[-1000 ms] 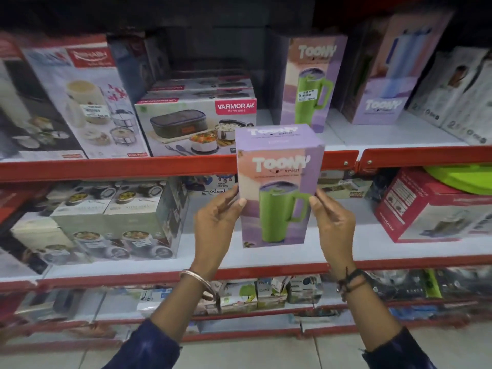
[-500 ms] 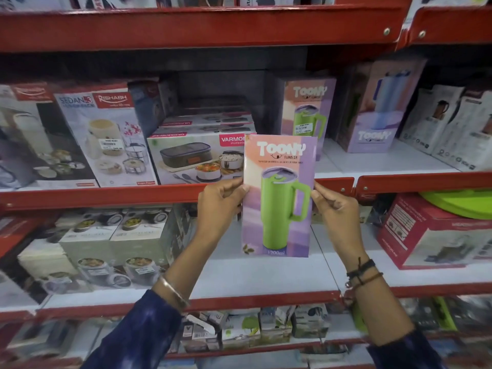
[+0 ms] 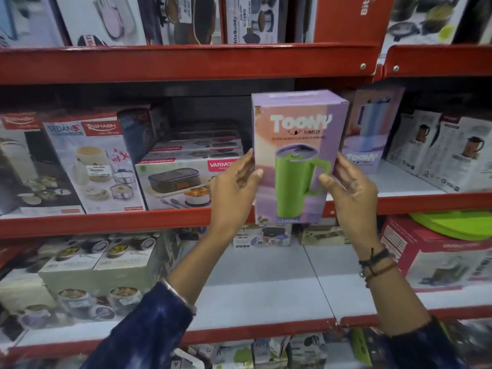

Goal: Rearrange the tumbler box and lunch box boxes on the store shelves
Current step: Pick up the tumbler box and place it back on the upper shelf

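I hold a purple and peach Toony tumbler box (image 3: 298, 155) with a green mug printed on it, upright, level with the middle shelf. My left hand (image 3: 234, 190) grips its left edge and my right hand (image 3: 351, 193) grips its right edge. The box's bottom hangs over the red front rail (image 3: 106, 222) of that shelf. To its left sits a stack of Varmora lunch box boxes (image 3: 186, 179). Another Toony tumbler box (image 3: 370, 129), with a blue tumbler on it, stands behind on the right. The green tumbler box seen earlier on that shelf is hidden behind the one I hold.
Rishabh lunch carrier boxes (image 3: 95, 161) fill the middle shelf's left side and white kettle boxes (image 3: 450, 153) its right. The lower shelf (image 3: 266, 283) has pale container boxes (image 3: 101, 265) on the left and a red box (image 3: 436, 259) on the right. Cookware boxes (image 3: 186, 20) line the top shelf.
Both hands have lifted the tumbler box from in front of the lower shelf up and to the right, to the level of the middle shelf. The view has tilted upward.
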Motion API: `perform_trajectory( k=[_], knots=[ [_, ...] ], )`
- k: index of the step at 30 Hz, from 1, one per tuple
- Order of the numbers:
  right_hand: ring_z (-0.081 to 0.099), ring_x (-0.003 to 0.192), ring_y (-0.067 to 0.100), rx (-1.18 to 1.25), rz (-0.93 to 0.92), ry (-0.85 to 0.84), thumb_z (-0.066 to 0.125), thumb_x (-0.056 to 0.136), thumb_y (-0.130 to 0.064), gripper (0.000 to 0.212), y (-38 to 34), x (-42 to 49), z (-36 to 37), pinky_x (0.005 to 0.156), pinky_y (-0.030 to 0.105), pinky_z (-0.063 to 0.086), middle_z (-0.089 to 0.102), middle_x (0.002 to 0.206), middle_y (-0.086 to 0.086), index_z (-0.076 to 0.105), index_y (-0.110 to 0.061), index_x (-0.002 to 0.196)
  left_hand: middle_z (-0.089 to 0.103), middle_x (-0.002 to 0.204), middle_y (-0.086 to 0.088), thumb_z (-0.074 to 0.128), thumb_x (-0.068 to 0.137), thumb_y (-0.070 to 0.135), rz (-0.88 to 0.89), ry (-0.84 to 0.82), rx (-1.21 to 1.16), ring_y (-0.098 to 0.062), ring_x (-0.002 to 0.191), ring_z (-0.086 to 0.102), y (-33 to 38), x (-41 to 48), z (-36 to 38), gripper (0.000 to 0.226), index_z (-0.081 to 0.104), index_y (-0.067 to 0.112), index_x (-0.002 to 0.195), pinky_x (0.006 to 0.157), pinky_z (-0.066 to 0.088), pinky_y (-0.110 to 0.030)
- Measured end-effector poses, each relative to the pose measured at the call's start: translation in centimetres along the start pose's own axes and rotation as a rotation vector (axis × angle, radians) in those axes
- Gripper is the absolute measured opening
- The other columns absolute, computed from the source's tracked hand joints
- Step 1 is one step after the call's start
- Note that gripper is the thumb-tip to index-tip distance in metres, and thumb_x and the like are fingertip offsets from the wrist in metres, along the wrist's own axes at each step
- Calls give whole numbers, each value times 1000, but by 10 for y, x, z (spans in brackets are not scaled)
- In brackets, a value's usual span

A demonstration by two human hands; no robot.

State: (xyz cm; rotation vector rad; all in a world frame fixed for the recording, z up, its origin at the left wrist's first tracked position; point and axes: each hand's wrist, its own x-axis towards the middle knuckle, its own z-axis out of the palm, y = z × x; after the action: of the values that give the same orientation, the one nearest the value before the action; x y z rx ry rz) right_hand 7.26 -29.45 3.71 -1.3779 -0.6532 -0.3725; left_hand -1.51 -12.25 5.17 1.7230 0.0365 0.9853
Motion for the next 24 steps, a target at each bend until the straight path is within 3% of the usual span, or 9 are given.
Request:
perform_trajectory(
  k=[2,4,8,10,12,15,18,20,24],
  knots=[
    [54,112,-10,-50,-37,14,64,83,-5,55,2,16,-2,99,16,44,51,127,-19,44,-26,130,61,126,0,58,88,5,69,0,45,-1,109,61,-3,11,14,49,46,12,135,100,49,-31],
    [50,101,-24,-90,-56,49,64,84,-3,55,10,31,-5,95,6,41,43,125,-24,42,-19,132,57,122,8,56,88,1,113,16,76,15,101,56,-9,20,29,51,43,12,136,94,45,-10],
    [49,105,-16,-145,-47,55,61,85,0,52,41,50,-11,95,4,39,43,132,-6,43,-5,134,55,114,12,55,89,1,90,17,130,17,95,53,-38,34,53,52,41,14,137,86,39,0],
    [50,109,-8,-158,-25,32,62,85,-2,52,58,56,-14,98,8,41,45,133,-3,44,-6,134,57,113,11,56,89,3,70,-6,154,17,91,55,-53,41,61,52,40,14,138,87,42,-3],
    [51,114,-1,-171,15,-1,62,85,-4,53,74,62,-17,102,19,43,48,136,1,44,-7,135,59,115,8,56,89,4,60,-19,206,4,99,56,-64,46,68,53,39,14,138,89,42,-5],
    [52,122,13,-175,91,-14,63,85,-9,54,91,72,-18,107,34,42,51,139,9,44,-9,135,68,114,-16,56,90,8,72,-31,326,-10,92,56,-81,52,74,57,33,17,142,87,47,-21],
    [53,123,18,-167,101,5,64,85,-8,53,101,81,-14,105,29,42,53,137,11,44,-7,134,69,86,-18,55,91,16,76,-49,494,-20,71,61,-90,57,81,65,22,25,146,73,58,-42],
    [54,122,18,-167,97,12,63,85,-8,52,105,85,-11,102,24,41,54,136,12,45,-7,134,59,69,-11,55,91,18,57,-61,579,-26,63,58,-90,58,84,68,17,23,147,64,55,-46],
    [57,118,15,-144,86,30,64,85,-9,52,114,89,-7,100,19,43,56,134,10,47,-7,133,62,73,-11,56,90,19,50,-51,574,-26,66,61,-98,63,85,65,22,23,145,67,56,-46]
  ],
)
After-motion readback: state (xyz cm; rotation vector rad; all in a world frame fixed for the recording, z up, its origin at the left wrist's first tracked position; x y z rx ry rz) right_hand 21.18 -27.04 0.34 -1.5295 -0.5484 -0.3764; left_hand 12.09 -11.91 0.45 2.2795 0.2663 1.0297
